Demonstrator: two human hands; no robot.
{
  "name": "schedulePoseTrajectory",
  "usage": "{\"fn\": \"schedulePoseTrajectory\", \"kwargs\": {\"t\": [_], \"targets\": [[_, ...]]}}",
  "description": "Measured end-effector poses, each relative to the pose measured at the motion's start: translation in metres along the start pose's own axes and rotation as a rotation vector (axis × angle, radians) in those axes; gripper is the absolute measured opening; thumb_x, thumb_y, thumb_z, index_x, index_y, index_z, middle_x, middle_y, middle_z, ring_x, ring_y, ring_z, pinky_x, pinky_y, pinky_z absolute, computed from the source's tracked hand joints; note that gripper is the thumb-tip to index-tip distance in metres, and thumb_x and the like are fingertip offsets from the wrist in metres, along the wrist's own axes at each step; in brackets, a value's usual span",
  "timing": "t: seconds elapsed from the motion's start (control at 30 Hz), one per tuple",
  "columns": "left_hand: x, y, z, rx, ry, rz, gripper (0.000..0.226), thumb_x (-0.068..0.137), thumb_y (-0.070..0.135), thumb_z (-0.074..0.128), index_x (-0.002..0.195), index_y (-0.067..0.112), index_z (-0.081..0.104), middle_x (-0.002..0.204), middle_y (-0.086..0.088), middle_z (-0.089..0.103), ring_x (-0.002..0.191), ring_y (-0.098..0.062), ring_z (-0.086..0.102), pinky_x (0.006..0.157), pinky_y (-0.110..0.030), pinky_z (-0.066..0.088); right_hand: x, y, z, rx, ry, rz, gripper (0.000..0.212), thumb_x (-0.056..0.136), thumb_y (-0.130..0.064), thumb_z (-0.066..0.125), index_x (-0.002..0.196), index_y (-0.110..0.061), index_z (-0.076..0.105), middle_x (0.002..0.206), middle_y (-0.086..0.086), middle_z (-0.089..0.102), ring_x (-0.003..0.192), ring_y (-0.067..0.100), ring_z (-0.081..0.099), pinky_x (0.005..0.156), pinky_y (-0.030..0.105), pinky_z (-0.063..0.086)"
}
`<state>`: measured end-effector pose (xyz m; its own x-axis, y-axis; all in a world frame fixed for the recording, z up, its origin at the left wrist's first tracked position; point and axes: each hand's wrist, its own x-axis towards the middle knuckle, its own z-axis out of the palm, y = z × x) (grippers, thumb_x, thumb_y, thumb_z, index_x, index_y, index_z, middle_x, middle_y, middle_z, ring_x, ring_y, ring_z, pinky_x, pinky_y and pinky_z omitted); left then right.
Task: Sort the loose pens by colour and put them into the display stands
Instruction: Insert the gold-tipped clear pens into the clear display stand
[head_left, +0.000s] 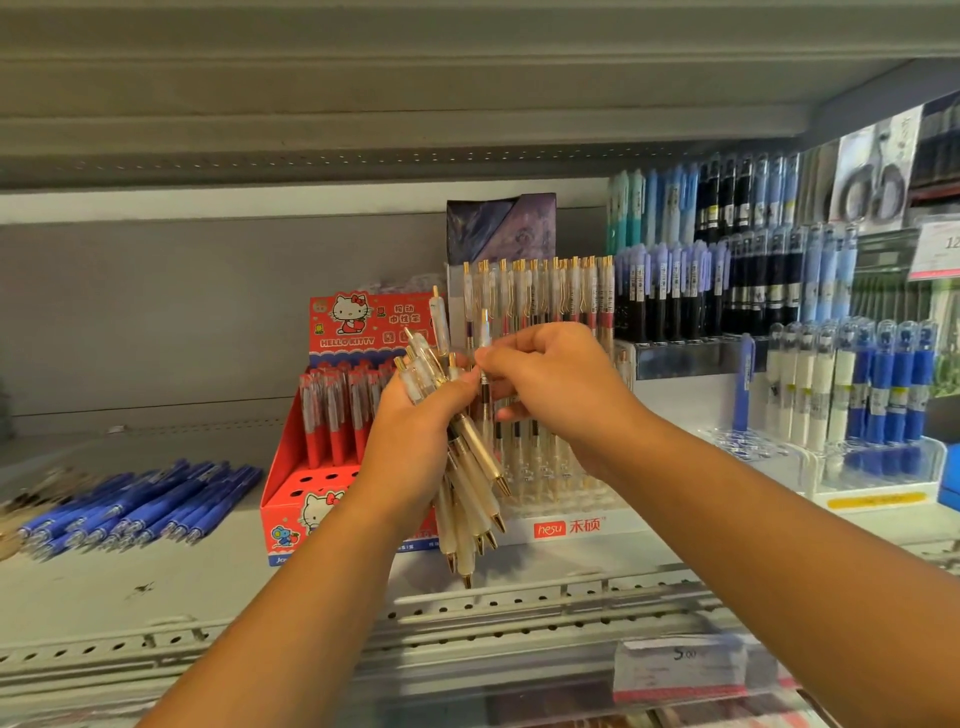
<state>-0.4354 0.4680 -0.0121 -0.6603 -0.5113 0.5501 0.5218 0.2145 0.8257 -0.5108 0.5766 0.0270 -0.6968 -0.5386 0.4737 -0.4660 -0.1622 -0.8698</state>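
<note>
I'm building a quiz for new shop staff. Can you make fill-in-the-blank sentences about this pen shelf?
The left hand grips a bunch of cream pens with ___ tips.
The pile of loose pens lying on the shelf is ___.
The boxed pens in the Hello Kitty box are ___.
Missing words: gold, blue, red.

In front of the white hesu display stand (623, 522), the left grip (415, 415) clutches a bundle of gold-tipped pens (475, 457), tips down. The right grip (550, 379) pinches one pen (484, 332) there too. Left of the stand sits a red Hello Kitty box (280, 483); farther left lie loose blue pens (140, 499).
</note>
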Motion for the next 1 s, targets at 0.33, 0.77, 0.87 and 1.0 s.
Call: {"fn": "schedulePoseTrajectory", "kwargs": {"t": [0.33, 0.77, 0.87, 1.0], "targets": [[0.001, 0.0, 0.0, 0.0, 0.144, -0.033, 0.013, 0.078, 0.027, 0.069, 0.083, 0.039, 0.071, 0.085, 0.006, 0.072, 0.092, -0.024, 0.068, 0.095, -0.055, 0.052, 0.009, 0.002, -0.037, 0.019, 0.234, -0.159, 0.026, 0.093, -0.011, 0.064, 0.113, -0.022, 0.05, 0.091, 0.003, 0.067, 0.063, 0.006, 0.069, 0.053, 0.023, 0.057], [0.001, 0.001, 0.001, 0.011, 0.186, -0.058, 0.017, 0.09, 0.02, 0.067, 0.086, 0.036, 0.07, 0.084, 0.007, 0.07, 0.091, -0.024, 0.067, 0.095, -0.054, 0.052, 0.018, 0.047, -0.066, -0.412, 0.344, -0.233, 0.029, 0.093, -0.022, 0.065, 0.113, -0.032, 0.047, 0.084, -0.011, 0.062, 0.074, 0.012, 0.067, 0.065, 0.04, 0.062], [0.001, 0.001, 0.0, 0.015, 0.178, -0.055, 0.019, 0.09, 0.019, 0.067, 0.084, 0.038, 0.071, 0.081, 0.009, 0.07, 0.086, -0.019, 0.067, 0.094, -0.052, 0.053, 0.02, 0.054, -0.065, -0.494, 0.279, -0.209, 0.027, 0.092, -0.024, 0.066, 0.11, -0.031, 0.048, 0.085, -0.011, 0.064, 0.073, 0.012, 0.067, 0.063, 0.033, 0.06], [0.001, 0.0, 0.0, 0.025, 0.168, -0.045, 0.022, 0.09, 0.021, 0.067, 0.082, 0.041, 0.071, 0.079, 0.009, 0.069, 0.084, -0.018, 0.066, 0.095, -0.053, 0.052, 0.02, 0.06, -0.062, -0.625, 0.132, -0.138, 0.032, 0.088, -0.025, 0.072, 0.111, -0.026, 0.051, 0.087, -0.008, 0.067, 0.07, 0.004, 0.063, 0.056, 0.021, 0.052]]}}
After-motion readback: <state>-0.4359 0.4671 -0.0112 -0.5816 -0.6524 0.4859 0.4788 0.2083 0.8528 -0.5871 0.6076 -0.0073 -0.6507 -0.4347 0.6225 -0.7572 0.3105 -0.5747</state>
